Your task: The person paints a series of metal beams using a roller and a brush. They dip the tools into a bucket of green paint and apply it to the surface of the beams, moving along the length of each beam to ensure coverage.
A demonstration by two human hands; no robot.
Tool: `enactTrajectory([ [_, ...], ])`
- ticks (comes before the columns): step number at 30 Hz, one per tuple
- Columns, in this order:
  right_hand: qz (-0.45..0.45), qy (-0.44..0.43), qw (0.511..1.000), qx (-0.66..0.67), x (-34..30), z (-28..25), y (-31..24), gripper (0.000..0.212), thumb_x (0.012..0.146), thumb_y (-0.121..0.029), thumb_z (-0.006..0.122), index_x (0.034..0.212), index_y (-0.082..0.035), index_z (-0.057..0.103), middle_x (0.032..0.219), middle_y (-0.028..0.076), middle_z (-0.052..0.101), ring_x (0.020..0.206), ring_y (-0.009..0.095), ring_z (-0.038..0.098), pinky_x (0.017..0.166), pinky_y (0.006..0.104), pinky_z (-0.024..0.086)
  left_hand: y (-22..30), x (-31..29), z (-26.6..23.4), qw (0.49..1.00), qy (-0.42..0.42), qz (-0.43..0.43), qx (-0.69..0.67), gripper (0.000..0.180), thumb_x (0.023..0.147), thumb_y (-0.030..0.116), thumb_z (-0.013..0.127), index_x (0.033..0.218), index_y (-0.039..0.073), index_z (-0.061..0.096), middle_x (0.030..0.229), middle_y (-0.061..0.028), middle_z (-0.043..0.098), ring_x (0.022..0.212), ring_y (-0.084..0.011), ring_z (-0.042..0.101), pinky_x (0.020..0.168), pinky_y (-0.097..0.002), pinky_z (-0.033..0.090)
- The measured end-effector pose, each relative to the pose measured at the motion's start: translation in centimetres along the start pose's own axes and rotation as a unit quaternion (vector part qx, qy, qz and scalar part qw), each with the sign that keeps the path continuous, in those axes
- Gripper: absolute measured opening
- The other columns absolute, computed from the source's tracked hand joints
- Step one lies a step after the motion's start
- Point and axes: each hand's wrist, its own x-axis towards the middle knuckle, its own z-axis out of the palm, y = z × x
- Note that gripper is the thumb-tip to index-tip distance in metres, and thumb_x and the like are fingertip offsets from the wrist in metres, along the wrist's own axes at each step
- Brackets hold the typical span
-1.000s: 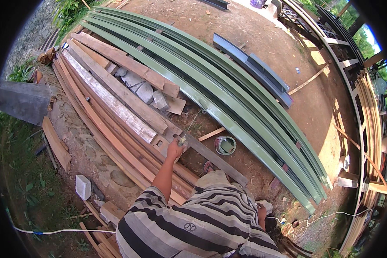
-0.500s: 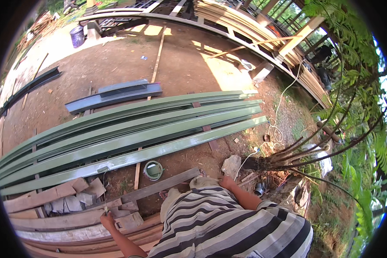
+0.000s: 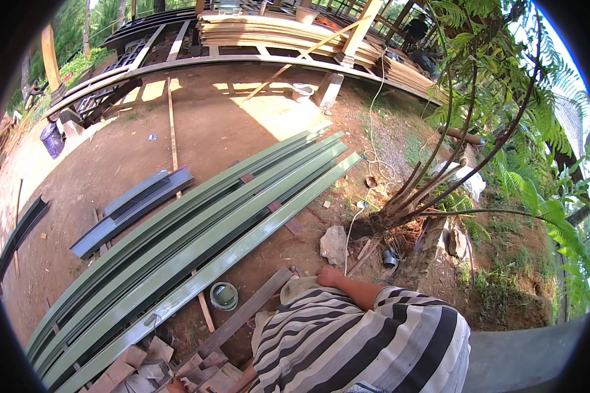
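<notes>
since the earlier frame the view has swung right, so the left hand (image 3: 176, 386), plain to see half a second ago, now shows only as a sliver at the near edge, with a bit of left forearm (image 3: 246, 376) to its right. its grip is cut off by the edge, so i cannot tell how tight the fingers are or what they hold. the right hand (image 3: 328, 276) lies bent over the knee, farther off to the right; its fingers are not clear enough to read, though no tool shows there.

from the left hand, the roller (image 3: 152, 319) lies far and slightly left, on top of the near beam (image 3: 206, 274), at about the same spot along it as before. the left hand is clearly the nearer one. the beam's long axis runs from near left to far right, slanting across in front of both hands.

between the hands and that beam are the offcuts (image 3: 121, 373) at near left, then the plank (image 3: 246, 306), roughly in line with the beam, then the bucket (image 3: 224, 297). beyond lie the other beams (image 3: 223, 229), and farther left the grey channels (image 3: 141, 203).
</notes>
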Motion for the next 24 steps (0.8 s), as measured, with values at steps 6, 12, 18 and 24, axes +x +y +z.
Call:
enactTrajectory([
  [6,0.003,-0.022,0.999,-0.042,0.5,-0.6,-1.0,0.045,0.081,-0.028,0.054,0.122,-0.015,0.066,0.114,0.024,0.066,0.108,0.039,0.062,0.098,0.0458,0.047,2.9,0.1,3.0,0.999,-0.021,-0.014,0.026,0.020,0.085,0.017,0.063,0.096,0.000,0.063,0.066,-0.0088,0.057,0.047,-0.0161,0.048,0.036,-0.0315,0.032],
  [12,0.019,-0.016,1.000,-0.005,0.0,-1.3,-0.7,0.047,0.081,-0.030,0.054,0.124,-0.014,0.065,0.117,0.023,0.065,0.110,0.039,0.062,0.098,0.0464,0.047,4.1,0.9,3.5,0.998,-0.026,-0.017,0.045,0.021,0.084,0.021,0.064,0.092,0.002,0.063,0.066,-0.0080,0.057,0.047,-0.0161,0.047,0.037,-0.0318,0.034],
  [18,0.019,-0.023,0.999,-0.019,0.7,-1.3,-1.4,0.045,0.081,-0.029,0.053,0.120,-0.012,0.066,0.116,0.022,0.065,0.109,0.038,0.062,0.097,0.0465,0.048,4.6,1.8,3.0,0.998,-0.034,-0.022,0.057,0.022,0.083,0.025,0.065,0.088,0.003,0.063,0.066,-0.0072,0.057,0.048,-0.0161,0.047,0.038,-0.0320,0.035],
  [24,0.034,-0.013,0.999,0.009,-0.5,-0.7,-0.9,0.044,0.080,-0.029,0.054,0.118,-0.011,0.067,0.115,0.022,0.066,0.108,0.037,0.063,0.096,0.0465,0.048,3.1,3.0,0.6,0.997,-0.041,-0.029,0.065,0.024,0.083,0.029,0.066,0.085,0.005,0.063,0.067,-0.0064,0.057,0.048,-0.0162,0.046,0.039,-0.0323,0.036],
])
